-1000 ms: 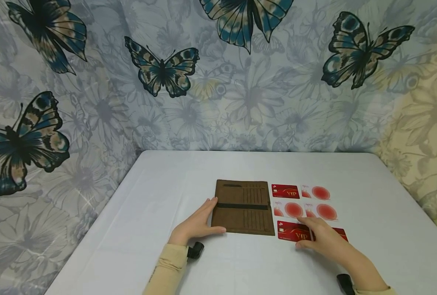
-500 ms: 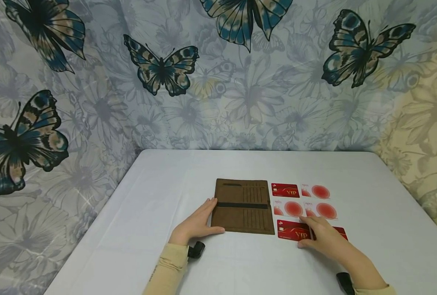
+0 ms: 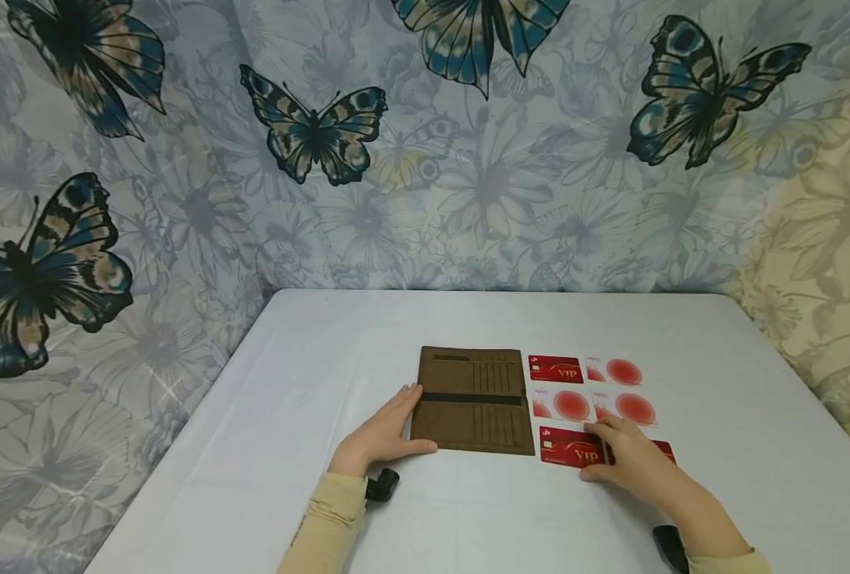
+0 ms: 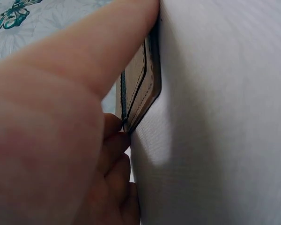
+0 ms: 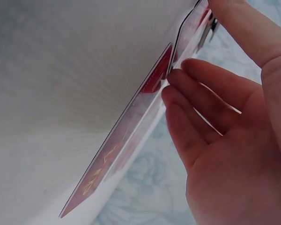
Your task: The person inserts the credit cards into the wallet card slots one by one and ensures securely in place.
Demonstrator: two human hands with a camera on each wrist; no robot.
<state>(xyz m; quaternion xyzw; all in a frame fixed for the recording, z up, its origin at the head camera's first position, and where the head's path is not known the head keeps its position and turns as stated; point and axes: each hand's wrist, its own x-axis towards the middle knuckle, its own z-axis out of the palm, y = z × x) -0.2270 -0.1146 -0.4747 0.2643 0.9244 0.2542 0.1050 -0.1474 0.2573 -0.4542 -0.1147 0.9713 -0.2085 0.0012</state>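
Observation:
An open brown wallet lies flat on the white table, with card slots and a dark band across its middle. My left hand rests at its left side, fingertips touching the left edge and thumb along the front edge; its fingers look fairly straight. To the right, my right hand pinches a red VIP card between thumb and fingertips. In the right wrist view that card's edge looks bowed and slightly raised. Another red card lies partly under this hand.
Behind the right hand lie another red VIP card and several white cards with red discs, such as a white card near the fingers. The white table meets a butterfly-patterned wall covering at the back.
The right fingertips have shifted very slightly to the right along the VIP card. The left hand and the wallet hold their places.

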